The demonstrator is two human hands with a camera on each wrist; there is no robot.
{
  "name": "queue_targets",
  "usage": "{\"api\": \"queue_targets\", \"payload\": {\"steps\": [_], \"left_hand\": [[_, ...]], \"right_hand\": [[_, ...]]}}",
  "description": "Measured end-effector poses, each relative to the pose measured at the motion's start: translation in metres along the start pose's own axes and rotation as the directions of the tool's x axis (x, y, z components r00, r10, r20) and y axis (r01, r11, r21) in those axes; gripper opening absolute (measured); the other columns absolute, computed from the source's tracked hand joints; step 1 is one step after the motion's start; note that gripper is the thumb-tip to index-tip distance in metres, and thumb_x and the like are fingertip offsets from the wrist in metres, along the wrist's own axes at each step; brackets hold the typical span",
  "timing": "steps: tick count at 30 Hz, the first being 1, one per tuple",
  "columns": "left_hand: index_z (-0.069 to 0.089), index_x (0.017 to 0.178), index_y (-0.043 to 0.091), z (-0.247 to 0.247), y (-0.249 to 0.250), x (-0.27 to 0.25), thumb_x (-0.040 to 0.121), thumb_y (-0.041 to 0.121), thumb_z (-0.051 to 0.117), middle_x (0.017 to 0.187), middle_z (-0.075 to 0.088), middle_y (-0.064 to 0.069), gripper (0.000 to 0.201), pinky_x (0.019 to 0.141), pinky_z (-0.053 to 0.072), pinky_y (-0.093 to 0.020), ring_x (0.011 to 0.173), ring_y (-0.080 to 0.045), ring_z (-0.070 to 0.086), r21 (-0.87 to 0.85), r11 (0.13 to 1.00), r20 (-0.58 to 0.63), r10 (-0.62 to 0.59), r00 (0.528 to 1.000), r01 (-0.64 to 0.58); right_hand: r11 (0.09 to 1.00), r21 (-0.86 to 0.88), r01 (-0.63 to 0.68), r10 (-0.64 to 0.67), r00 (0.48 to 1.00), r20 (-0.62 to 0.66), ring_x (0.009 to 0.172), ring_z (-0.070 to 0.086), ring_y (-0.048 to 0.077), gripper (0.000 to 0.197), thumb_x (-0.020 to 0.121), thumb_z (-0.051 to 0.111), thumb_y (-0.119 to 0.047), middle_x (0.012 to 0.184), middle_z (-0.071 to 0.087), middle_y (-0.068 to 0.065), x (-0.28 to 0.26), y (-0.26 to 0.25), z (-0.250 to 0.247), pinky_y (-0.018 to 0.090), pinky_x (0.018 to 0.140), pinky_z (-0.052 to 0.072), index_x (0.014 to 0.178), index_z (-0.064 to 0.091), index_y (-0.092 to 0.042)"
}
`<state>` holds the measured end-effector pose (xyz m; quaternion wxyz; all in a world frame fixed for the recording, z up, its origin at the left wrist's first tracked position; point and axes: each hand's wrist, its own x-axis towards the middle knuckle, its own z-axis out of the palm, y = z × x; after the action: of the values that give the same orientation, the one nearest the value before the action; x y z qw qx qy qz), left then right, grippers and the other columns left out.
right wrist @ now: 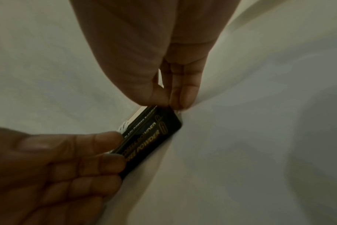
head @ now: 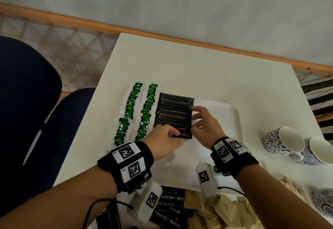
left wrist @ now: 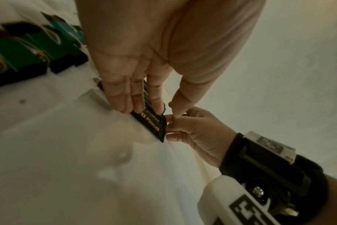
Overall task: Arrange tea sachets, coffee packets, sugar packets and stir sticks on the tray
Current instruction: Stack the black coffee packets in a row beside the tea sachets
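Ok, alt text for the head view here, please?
Both hands, left hand and right hand, square up a column of black coffee packets on a white tray, beside two rows of green tea sachets. Patterned cups stand to the right.

glossy black coffee packets (head: 173, 115); smooth white plastic tray (head: 232, 119)

Two rows of green tea sachets (head: 134, 113) lie at nine o'clock of the tray (head: 232, 120); each row overlaps too tightly for a sure number. One column of black coffee packets (head: 173, 115) stands on the tray, with about eight labels showing. Three patterned cups (head: 282, 142) sit at three o'clock on the counter (head: 180, 66). At six o'clock lie one heap of brown sugar packets (head: 227, 210), one bundle of stir sticks (head: 292, 187) and several more dark packets (head: 169, 209), not countable. Two hands work here.
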<state>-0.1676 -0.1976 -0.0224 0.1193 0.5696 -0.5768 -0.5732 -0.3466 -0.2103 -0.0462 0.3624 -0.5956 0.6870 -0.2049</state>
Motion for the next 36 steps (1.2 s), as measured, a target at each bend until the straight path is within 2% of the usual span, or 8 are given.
{"api": "queue_targets", "payload": {"steps": [5, 9, 13, 16, 22, 26, 31, 36], "left_hand": [[0.059, 0.116, 0.019, -0.002, 0.002, -0.008, 0.089, 0.021, 0.061, 0.107, 0.055, 0.009, 0.028, 0.084, 0.039, -0.017, 0.098, -0.006, 0.053, 0.048, 0.999, 0.011, 0.019, 1.000, -0.020], [0.059, 0.113, 0.022, -0.003, 0.011, -0.027, 0.091, 0.022, 0.059, 0.106, 0.058, 0.010, 0.022, 0.084, 0.041, -0.019, 0.100, -0.007, 0.055, 0.068, 0.993, 0.022, 0.091, 0.996, -0.092], [0.061, 0.114, 0.021, -0.003, 0.021, -0.056, 0.091, 0.023, 0.059, 0.102, 0.061, 0.007, 0.023, 0.082, 0.046, -0.019, 0.094, -0.008, 0.058, 0.058, 0.984, 0.038, 0.168, 0.985, -0.170], [0.062, 0.113, 0.022, -0.005, 0.016, -0.079, 0.090, 0.025, 0.060, 0.096, 0.058, 0.008, 0.023, 0.083, 0.045, -0.022, 0.088, -0.007, 0.054, 0.115, 0.973, 0.055, 0.193, 0.980, -0.198], [0.061, 0.102, 0.027, -0.016, -0.029, -0.125, 0.080, 0.021, 0.074, 0.090, 0.059, 0.008, 0.027, 0.078, 0.047, -0.024, 0.075, -0.005, 0.053, 0.310, 0.938, 0.138, 0.114, 0.984, -0.152], [0.061, 0.096, 0.030, -0.013, -0.061, -0.153, 0.075, 0.022, 0.076, 0.094, 0.058, 0.007, 0.027, 0.074, 0.046, -0.024, 0.081, -0.010, 0.055, 0.495, 0.860, 0.168, 0.049, 0.985, -0.127], [0.056, 0.112, 0.032, -0.001, -0.090, -0.177, 0.078, 0.025, 0.070, 0.105, 0.043, 0.009, 0.037, 0.086, 0.046, -0.028, 0.099, -0.012, 0.047, 0.709, 0.695, 0.154, 0.016, 0.988, -0.122], [0.048, 0.126, 0.033, 0.013, -0.108, -0.191, 0.080, 0.023, 0.067, 0.116, 0.041, 0.006, 0.051, 0.091, 0.045, -0.034, 0.112, -0.016, 0.041, 0.765, 0.608, 0.207, 0.080, 0.975, -0.213]], "right_hand": [[0.998, -0.065, -0.019, 0.017, 0.999, -0.036, 0.080, 0.057, 0.007, 0.053, 0.084, 0.053, -0.006, 0.111, 0.053, -0.006, -0.012, -0.004, -0.006, 0.008, 0.063, 0.039, 0.132, 0.041, -0.025], [0.987, -0.124, 0.102, -0.108, 0.993, -0.043, 0.074, 0.055, 0.000, 0.035, 0.084, 0.057, -0.009, 0.103, 0.055, -0.009, -0.052, -0.015, -0.008, 0.005, 0.069, 0.039, 0.114, 0.059, -0.028], [0.933, -0.280, 0.227, -0.187, 0.969, 0.160, 0.075, 0.051, -0.002, 0.024, 0.087, 0.056, -0.017, 0.100, 0.054, -0.012, -0.109, -0.026, 0.007, 0.021, 0.077, 0.046, 0.106, 0.064, -0.029], [0.870, -0.395, 0.295, -0.181, 0.937, 0.300, 0.097, 0.053, 0.008, 0.027, 0.089, 0.053, -0.024, 0.110, 0.055, -0.010, -0.146, -0.031, 0.020, 0.028, 0.083, 0.047, 0.112, 0.061, -0.034], [0.724, -0.545, 0.422, -0.209, 0.888, 0.409, 0.110, 0.048, 0.019, 0.047, 0.082, 0.060, -0.041, 0.122, 0.049, -0.004, -0.187, -0.031, 0.037, 0.034, 0.087, 0.047, 0.127, 0.049, -0.032], [0.642, -0.495, 0.585, -0.338, 0.796, 0.502, 0.096, 0.056, 0.019, 0.039, 0.071, 0.071, -0.043, 0.107, 0.057, -0.005, -0.207, -0.027, 0.044, 0.028, 0.067, 0.042, 0.107, 0.063, -0.034], [0.537, -0.441, 0.719, -0.301, 0.652, 0.696, 0.099, 0.054, 0.021, 0.037, 0.075, 0.069, -0.050, 0.108, 0.055, -0.003, -0.233, -0.018, 0.061, 0.036, 0.076, 0.048, 0.107, 0.064, -0.031], [0.475, -0.477, 0.739, -0.284, 0.642, 0.712, 0.094, 0.055, 0.022, 0.027, 0.076, 0.065, -0.045, 0.101, 0.056, -0.001, -0.242, -0.022, 0.070, 0.036, 0.073, 0.048, 0.096, 0.067, -0.027]]}}
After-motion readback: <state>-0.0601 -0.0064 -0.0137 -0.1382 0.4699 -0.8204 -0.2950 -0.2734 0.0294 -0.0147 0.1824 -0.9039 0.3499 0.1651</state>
